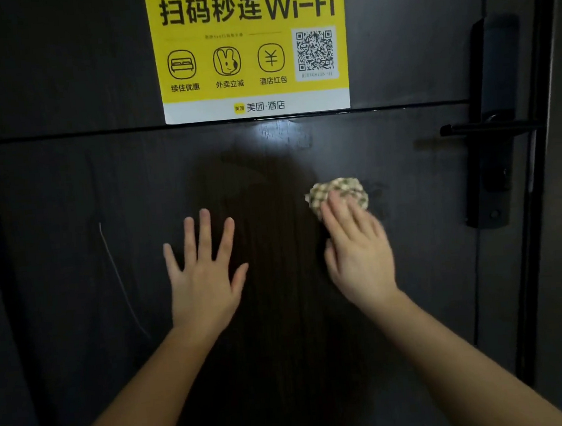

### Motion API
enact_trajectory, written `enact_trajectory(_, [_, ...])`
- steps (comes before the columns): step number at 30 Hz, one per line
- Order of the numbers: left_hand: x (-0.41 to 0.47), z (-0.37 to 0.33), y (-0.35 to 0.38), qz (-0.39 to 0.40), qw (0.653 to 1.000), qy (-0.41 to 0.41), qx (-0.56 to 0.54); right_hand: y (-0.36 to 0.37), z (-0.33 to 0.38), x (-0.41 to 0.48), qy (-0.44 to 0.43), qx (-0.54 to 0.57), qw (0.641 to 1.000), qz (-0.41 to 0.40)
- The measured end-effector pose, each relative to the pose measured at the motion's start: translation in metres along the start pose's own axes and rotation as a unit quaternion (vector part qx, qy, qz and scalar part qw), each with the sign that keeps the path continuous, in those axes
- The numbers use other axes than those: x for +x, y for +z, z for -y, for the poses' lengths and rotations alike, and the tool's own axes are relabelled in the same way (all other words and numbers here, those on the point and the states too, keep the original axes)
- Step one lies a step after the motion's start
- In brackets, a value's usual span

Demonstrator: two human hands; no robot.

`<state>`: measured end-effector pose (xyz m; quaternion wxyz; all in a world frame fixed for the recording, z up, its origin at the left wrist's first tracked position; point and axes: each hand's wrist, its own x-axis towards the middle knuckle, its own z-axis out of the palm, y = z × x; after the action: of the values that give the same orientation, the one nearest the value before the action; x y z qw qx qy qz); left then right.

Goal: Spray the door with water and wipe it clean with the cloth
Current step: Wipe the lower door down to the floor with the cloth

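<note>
- My right hand [356, 250] presses a bunched cloth [338, 193] flat against the door [86, 194], fingers laid over its lower part; the cloth shows above my fingertips. Whether the thumb hooks round the wad, I cannot tell.
- The cloth sits on the door's lower panel, right of centre, left of the lever handle [488, 127] and well below the yellow Wi-Fi sticker [246, 47].
- My left hand [203, 272] lies spread and flat on the door, left of the cloth, holding nothing; it looks to brace me.
- The panel between the hands appears darker, with a bright sheen just under the sticker, which I judge to be wet film.
- No spray bottle is in view.
- Handling judgement: the cloth is soft, light and crumples readily; it should be taken as a wad under the palm and fingers, with pressure spread so it does not slip out on the wet surface.
- The door is rigid; the sticker's paper edges look the fragile point.
- A pale scratch [116, 269] runs down the left part.
</note>
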<state>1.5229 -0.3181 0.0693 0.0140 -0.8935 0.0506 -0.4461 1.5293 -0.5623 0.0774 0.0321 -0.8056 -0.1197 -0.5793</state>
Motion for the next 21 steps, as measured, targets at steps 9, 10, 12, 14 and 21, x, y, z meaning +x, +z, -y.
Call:
enact_trajectory(9, [0.005,0.007,0.017,-0.031,0.999,0.011,0.002,0.0,-0.002,0.064,0.096,0.048,0.987,-0.117])
enact_trajectory(10, [0.005,0.008,0.02,-0.033,0.999,0.012,0.003,0.001,-0.002,0.066,0.109,0.068,0.987,-0.098])
enact_trajectory(12, [0.006,0.008,0.023,-0.036,0.999,0.019,0.005,0.004,0.011,0.073,0.109,0.062,0.99,-0.064])
enact_trajectory(14, [0.007,0.008,0.024,-0.046,0.999,0.022,0.009,0.009,0.032,0.078,0.011,0.032,0.999,-0.036])
enact_trajectory(21, [0.006,0.008,0.026,-0.057,0.998,0.023,0.006,0.0,-0.043,0.073,0.17,0.025,0.983,-0.064])
